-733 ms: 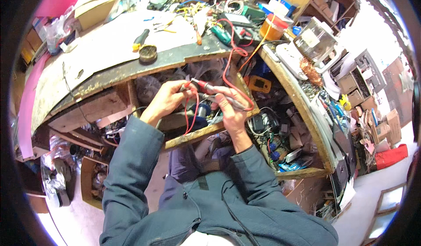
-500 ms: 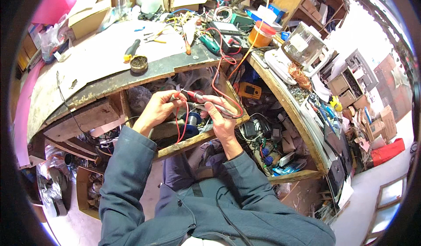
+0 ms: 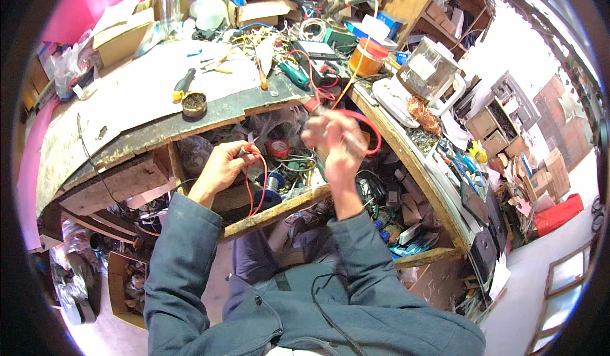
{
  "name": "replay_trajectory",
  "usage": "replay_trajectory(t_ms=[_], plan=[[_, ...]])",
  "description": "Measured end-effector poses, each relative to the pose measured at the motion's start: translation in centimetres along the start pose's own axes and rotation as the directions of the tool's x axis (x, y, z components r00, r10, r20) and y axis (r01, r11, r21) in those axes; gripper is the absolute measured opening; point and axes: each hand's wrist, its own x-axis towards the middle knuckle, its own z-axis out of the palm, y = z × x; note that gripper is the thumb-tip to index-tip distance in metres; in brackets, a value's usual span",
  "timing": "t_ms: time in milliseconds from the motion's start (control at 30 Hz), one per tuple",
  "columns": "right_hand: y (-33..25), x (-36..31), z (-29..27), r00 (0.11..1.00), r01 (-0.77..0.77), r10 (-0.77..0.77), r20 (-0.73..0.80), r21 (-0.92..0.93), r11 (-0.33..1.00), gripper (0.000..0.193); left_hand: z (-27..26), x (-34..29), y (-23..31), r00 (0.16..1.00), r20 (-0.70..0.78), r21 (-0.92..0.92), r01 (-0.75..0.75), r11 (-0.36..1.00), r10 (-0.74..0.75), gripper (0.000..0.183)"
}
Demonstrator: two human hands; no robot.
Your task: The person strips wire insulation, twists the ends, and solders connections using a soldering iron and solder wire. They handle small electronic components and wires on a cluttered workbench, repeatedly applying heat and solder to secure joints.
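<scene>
Over the open drawer (image 3: 279,219), my left hand (image 3: 219,168) pinches the end of a thin red wire (image 3: 264,181), which loops down from the fingertips. Up and to the right, my right hand (image 3: 337,146) is smeared by motion. It grips a red test probe (image 3: 311,104), whose thick red lead (image 3: 376,127) arcs round the outside of the hand. The probe's exact outline is blurred. Between and below the hands, the drawer holds a roll of red tape (image 3: 278,147), a blue spool of wire (image 3: 272,194) and tangled cables.
On the bench lie a screwdriver (image 3: 185,84), a small round tin (image 3: 194,105), yellow-handled pliers (image 3: 217,70) and a green-handled tool (image 3: 294,75). A dark meter box (image 3: 316,50) and an orange jar (image 3: 368,57) stand behind. To the right is a clear jug (image 3: 429,68).
My right hand has moved up and away from the left with the red probe, so the two hands are now apart. My left hand keeps its pinch on the wire. The view has shifted slightly.
</scene>
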Motion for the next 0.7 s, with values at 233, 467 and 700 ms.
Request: replay_trajectory(t_ms=[233,467,700], plan=[[2.4,16.5,-4.1,0.881,0.44,-0.281,0.381,-0.879,0.186,0.012,-0.2,-0.5,0.1,1.0,-0.007,0.171,0.01,0.985,-0.009,0.014],[7.4,26.0,-10.6,0.89,0.316,0.377,0.257,-0.943,-0.103,0.024,1.0,0.6,0.3,0.998,0.048,0.226,-0.043,0.973,0.033,0.016],[1.1,24.0,-1.2,0.689,0.649,0.655,0.311,-0.666,-0.367,0.026,-0.2,-0.8,0.3,0.999,0.041,0.283,-0.039,0.958,0.028,0.019]])
